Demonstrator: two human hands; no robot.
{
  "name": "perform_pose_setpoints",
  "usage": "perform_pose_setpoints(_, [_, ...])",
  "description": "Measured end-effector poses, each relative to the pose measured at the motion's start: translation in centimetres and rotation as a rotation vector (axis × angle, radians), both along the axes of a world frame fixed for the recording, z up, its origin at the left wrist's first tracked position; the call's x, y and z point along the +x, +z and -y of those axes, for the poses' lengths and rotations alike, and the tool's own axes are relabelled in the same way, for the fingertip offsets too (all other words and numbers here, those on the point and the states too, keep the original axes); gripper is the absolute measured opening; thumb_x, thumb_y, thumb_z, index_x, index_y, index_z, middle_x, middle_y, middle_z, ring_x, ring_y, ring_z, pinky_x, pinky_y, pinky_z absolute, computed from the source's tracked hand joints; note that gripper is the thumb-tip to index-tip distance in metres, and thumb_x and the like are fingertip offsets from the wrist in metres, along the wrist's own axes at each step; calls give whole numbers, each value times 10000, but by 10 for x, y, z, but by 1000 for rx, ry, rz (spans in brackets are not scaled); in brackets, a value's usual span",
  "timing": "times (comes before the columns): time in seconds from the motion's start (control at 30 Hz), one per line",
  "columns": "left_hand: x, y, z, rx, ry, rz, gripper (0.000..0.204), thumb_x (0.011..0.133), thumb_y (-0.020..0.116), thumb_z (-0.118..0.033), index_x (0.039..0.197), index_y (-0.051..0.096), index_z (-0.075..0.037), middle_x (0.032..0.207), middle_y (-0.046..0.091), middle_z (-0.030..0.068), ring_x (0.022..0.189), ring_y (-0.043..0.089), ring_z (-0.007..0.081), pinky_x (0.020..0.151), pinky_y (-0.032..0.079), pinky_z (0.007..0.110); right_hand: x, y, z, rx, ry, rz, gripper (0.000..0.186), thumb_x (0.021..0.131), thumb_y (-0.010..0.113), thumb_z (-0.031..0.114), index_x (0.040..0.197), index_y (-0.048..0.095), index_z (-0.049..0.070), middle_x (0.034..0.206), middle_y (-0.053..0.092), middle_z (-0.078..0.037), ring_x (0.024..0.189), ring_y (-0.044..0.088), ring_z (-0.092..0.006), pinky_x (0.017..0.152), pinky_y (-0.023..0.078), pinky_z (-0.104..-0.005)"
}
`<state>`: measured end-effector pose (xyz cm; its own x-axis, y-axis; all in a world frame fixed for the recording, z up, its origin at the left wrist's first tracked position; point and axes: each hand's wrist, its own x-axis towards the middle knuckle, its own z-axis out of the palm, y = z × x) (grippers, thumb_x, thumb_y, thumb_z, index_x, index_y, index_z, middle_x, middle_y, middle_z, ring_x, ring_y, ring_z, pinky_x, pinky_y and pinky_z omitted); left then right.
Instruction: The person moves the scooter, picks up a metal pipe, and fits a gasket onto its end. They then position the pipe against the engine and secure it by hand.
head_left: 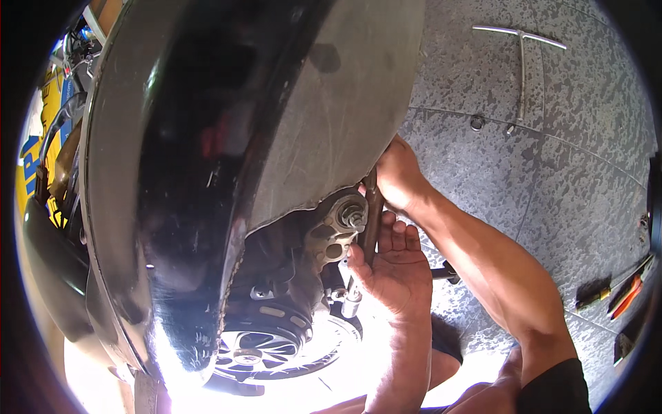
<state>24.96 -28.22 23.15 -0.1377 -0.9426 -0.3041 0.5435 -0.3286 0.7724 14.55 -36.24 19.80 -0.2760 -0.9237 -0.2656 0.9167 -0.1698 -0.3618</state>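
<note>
My right hand [400,172] is wrapped around the upper part of a dark metal tube [373,224], beside the lower edge of a scooter's body panel [331,131]. Most of its fingers are hidden behind the tube and the panel. Lower down, my left hand [396,272] has its palm turned up and its fingers stretched upward; the tube's lower end lies between thumb and fingers, seemingly touching the thumb side. Just left of the tube is a metal bracket [334,241] with a bolt [353,217] and nut through its round eye. A spoked alloy wheel [258,352] shows below.
On the grey floor lie a T-handle wrench [522,69], a round metal part [476,123] and a small pin-like piece [510,129]. Red-handled pliers [626,298] and a dark-handled tool [594,297] lie at the right. Strong light washes out the lower area.
</note>
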Motion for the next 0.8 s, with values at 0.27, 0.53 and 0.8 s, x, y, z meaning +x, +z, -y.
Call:
perform_pose_setpoints(0.27, [14,-1,-1,46,-60,149,643,832,670,-533,1286,507,-109,1153,584,84,1019,541,208,946,420,402,12,-8,5,15,-91,-39,202,972,488,166,1079,550,7,819,628,-78,590,591,-117,460,474,-252])
perform_pose_setpoints(0.53, [11,-3,-4,-33,-98,207,569,872,613,-569,1219,562,-120,1145,599,50,1094,517,199,976,394,414,1,3,3,120,38,112,272,974,467,235,1124,546,22,841,617,-68,625,582,-121,454,461,-258])
perform_pose_setpoints(0.8, [14,-2,-4,1,-97,199,567,869,619,-567,1221,559,-128,1155,595,46,1100,509,202,969,393,411,7,4,4,-9,-67,74,233,975,417,246,932,552,61,726,524,-25,569,488,-114,475,400,-270])
